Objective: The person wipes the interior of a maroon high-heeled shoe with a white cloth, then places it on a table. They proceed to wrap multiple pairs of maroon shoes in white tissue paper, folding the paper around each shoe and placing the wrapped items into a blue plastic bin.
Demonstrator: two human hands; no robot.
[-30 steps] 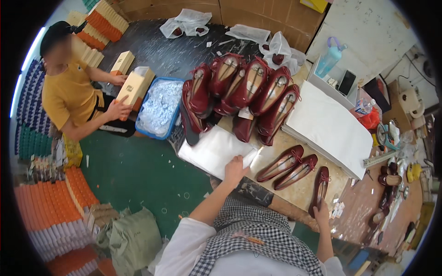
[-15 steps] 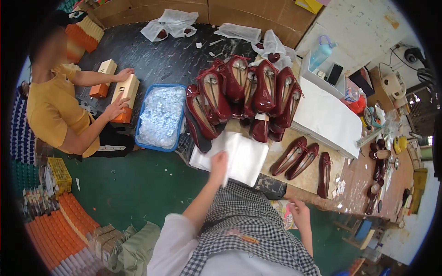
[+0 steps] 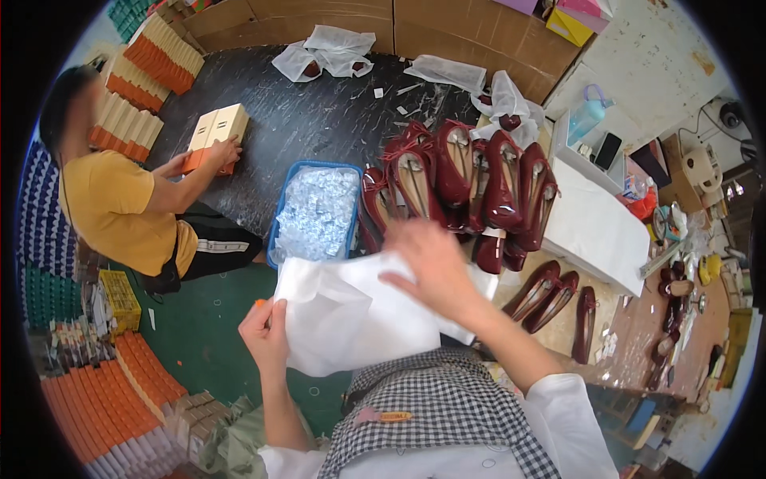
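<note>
1. Fingers of the left hand (image 3: 266, 327): closed, pinching the left edge of a white sheet (image 3: 343, 327).
2. Right hand (image 3: 435, 271): blurred, thumb apart from the other fingers, nothing seen gripped. It overlies the sheet's upper right part; contact cannot be confirmed.
3. Position of the sheet: it extends rightward from the left fingers, long axis roughly crosswise, before the checked apron (image 3: 423, 383). Left hand sits at one end; right hand is nearer the other.
4. Sheet material: thin, smooth, limp, slightly see-through, with soft folds and a drooping lower edge. Whether single-layer or a bag: undetermined.
5. Just beyond the right hand: heaped dark-red shoes (image 3: 455, 188), glossy, round-toed, some with thin bows.
6. Farther right: a shoe pair (image 3: 556, 302) and a lone shoe (image 3: 586, 319) on the tan worktop (image 3: 558, 339), beside a smooth white stack (image 3: 598, 231).
7. Beyond the sheet's left part: a blue plastic basket (image 3: 281, 215) of crinkled, clear packets (image 3: 317, 211).
8. Farther left: a co-worker (image 3: 112, 215) handling cream-and-orange boxes (image 3: 230, 124).
</note>
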